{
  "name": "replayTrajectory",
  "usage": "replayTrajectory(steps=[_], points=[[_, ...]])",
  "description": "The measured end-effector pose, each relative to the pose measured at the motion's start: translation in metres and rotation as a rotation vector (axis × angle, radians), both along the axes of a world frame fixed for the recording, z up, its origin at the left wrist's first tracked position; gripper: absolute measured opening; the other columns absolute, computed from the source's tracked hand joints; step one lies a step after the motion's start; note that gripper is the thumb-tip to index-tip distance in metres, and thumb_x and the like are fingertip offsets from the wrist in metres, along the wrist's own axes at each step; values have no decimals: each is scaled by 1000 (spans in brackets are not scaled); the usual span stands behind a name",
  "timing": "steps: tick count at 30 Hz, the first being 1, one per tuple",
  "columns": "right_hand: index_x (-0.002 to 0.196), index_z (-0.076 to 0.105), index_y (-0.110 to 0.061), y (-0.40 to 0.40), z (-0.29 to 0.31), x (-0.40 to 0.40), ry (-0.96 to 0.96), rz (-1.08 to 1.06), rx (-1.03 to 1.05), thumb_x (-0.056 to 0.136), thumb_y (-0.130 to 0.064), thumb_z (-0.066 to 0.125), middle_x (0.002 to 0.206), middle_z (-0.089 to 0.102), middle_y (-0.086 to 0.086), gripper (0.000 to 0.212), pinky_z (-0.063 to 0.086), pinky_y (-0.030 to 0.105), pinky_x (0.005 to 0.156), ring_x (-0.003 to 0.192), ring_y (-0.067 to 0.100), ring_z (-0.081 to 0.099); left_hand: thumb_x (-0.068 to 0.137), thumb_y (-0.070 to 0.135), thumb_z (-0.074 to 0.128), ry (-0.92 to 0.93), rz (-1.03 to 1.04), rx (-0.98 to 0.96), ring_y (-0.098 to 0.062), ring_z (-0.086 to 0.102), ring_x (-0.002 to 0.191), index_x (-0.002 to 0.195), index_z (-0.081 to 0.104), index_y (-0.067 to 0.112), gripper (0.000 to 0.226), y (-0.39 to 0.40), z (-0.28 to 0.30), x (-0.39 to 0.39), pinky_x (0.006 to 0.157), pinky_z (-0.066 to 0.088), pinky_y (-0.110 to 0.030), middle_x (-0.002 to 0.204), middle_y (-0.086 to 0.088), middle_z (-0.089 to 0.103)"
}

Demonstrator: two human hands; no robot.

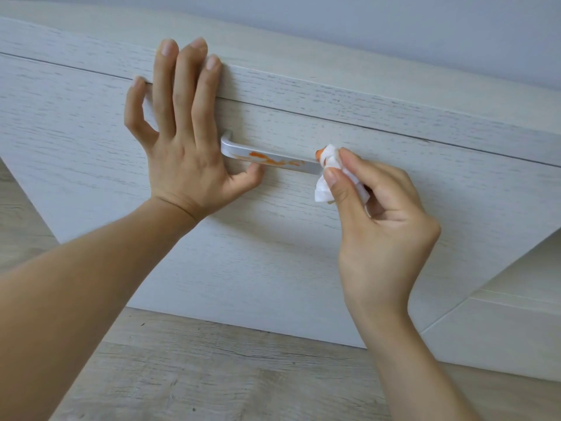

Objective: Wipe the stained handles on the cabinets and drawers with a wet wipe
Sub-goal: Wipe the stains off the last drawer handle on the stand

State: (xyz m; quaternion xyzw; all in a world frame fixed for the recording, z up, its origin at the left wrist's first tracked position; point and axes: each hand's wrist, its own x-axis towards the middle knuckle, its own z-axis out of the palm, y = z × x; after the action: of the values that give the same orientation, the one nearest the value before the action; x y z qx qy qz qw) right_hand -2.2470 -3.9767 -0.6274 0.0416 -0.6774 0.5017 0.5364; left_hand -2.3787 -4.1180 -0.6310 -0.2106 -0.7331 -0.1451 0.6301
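A silver bar handle [239, 151] with orange smears along its middle is fixed to a whitewashed wood drawer front [273, 253]. My left hand [182, 141] lies flat against the drawer front, fingers straight and reaching up over the top edge, thumb under the handle. My right hand [382, 220] pinches a crumpled white wet wipe [329, 171] between thumb and fingers. The wipe presses on the handle's right end and carries an orange mark at its tip. The handle's right end is hidden behind the wipe.
The cabinet top [334, 86] runs above the drawer, with a pale grey wall [394, 31] behind. Light wood-look flooring [212, 375] lies below. A white lower panel [516, 335] shows at the right.
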Motion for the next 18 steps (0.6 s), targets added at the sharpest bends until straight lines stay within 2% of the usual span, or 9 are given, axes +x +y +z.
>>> replayTrajectory(steps=[6,8,12,18], points=[[98,72,-3,-1,1,-2,18,-113,135,85,-4,69,87,68,5,13,42,8,73,79,-6,59,82,65,35,-1,5,11,-36,21,135,140,22,6,84,1,0,-1,107,13,-44,144,-23,36],[96,73,-2,0,0,-3,20,-117,142,85,-5,69,86,68,7,12,42,8,74,79,-4,60,82,65,35,5,9,13,-36,21,135,140,22,6,84,1,0,-2,107,13,-44,144,-23,37],[97,73,-2,-2,1,-4,34,-148,189,86,-6,69,86,69,8,12,46,13,76,82,11,65,81,65,36,6,13,14,-36,21,136,141,22,7,84,1,-1,-2,108,11,-43,144,-23,36],[97,72,-1,-1,-3,1,84,-194,246,86,-1,68,88,66,8,12,47,13,74,80,8,63,82,65,35,6,17,10,-37,22,136,141,22,6,84,0,-1,-2,109,10,-43,145,-23,36]])
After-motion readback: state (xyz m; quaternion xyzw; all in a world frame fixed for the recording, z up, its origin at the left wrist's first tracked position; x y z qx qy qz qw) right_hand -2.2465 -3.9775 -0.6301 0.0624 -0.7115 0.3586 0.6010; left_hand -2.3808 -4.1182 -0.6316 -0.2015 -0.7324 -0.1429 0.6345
